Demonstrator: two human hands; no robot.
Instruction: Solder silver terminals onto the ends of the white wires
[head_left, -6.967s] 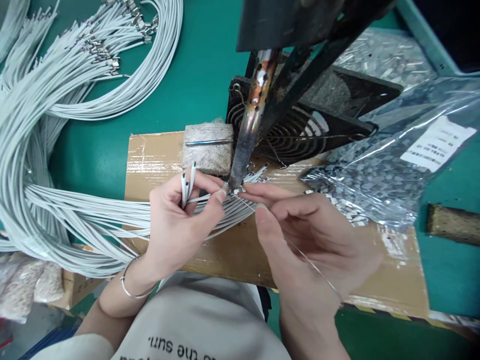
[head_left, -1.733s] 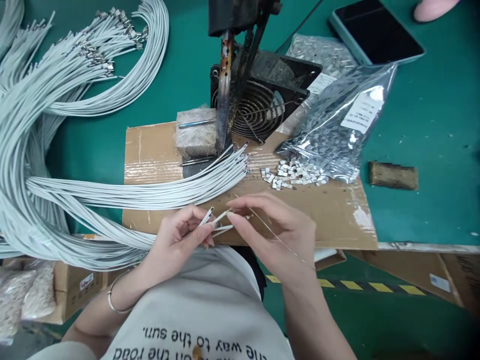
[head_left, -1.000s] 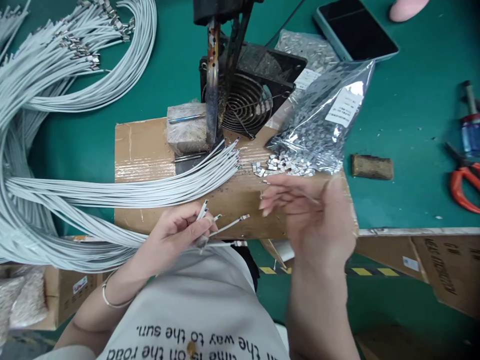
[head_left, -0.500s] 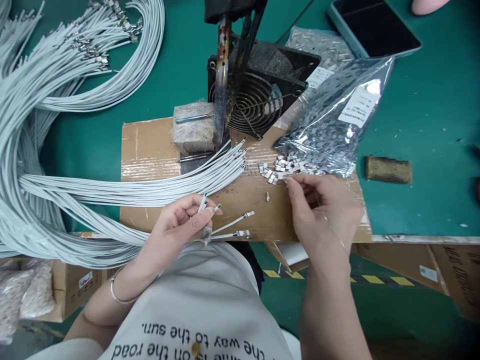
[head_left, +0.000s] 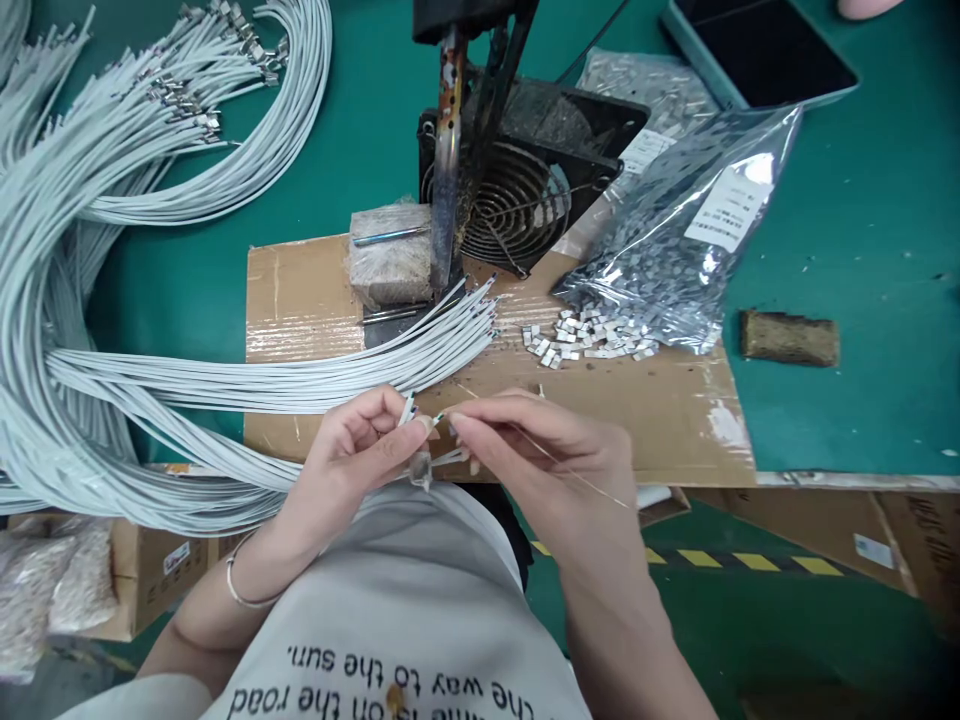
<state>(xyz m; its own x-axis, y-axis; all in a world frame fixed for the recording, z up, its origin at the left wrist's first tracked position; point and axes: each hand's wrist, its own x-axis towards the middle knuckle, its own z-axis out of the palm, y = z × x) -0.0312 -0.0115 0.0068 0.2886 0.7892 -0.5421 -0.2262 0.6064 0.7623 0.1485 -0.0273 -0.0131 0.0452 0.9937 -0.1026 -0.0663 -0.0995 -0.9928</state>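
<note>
My left hand [head_left: 367,445] is closed on several white cables, whose tips stick out between thumb and fingers. My right hand [head_left: 551,460] is pinched just beside those tips; whatever is between its fingertips is too small to make out, and a thin wire runs across the hand. Behind my hands a bundle of white cables [head_left: 262,385] lies over the cardboard sheet [head_left: 675,420], its ends fanned near the soldering stand [head_left: 448,150]. Small silver connectors [head_left: 592,333] are heaped on the cardboard, at the mouth of a silver bag [head_left: 675,230].
A black fan [head_left: 510,200] stands behind the stand, with a wrapped block [head_left: 390,253] on its left. A phone [head_left: 765,50] is at the back right, a brown block [head_left: 789,338] at the right. More white cables [head_left: 37,280] pile up at the left.
My right hand has moved left and nearer to me, from the connector heap to the cable tips at my left hand. The left hand has hardly moved.
</note>
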